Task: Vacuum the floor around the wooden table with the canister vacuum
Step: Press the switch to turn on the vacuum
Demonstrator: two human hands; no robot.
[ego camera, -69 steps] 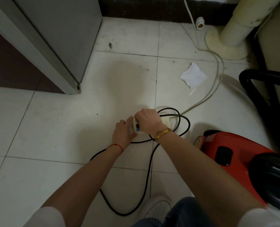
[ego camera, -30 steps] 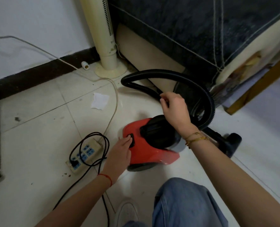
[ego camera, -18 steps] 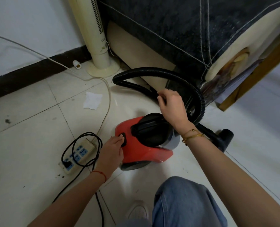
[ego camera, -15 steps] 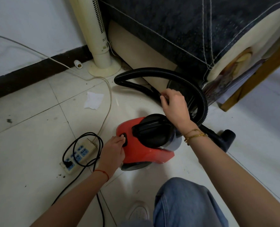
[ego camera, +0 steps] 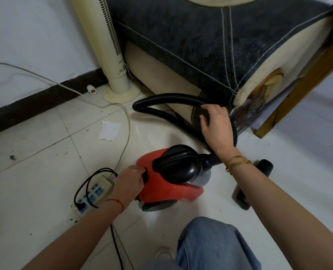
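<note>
Canister vacuum (ego camera: 169, 184) on floor just right of power strip (ego camera: 92, 192), long axis left-right, hose (ego camera: 167, 98) end right. Left hand (ego camera: 129, 182) presses its switch, probably. Right hand (ego camera: 216, 124) curled on hose.

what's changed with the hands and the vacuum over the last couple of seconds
Both hands left the power strip, where they were at the plug. The left hand went to the black switch on the red vacuum and rests there. The right hand went to the black hose and now lies on its wide end. Plug, tissue and fan stayed put.
</note>
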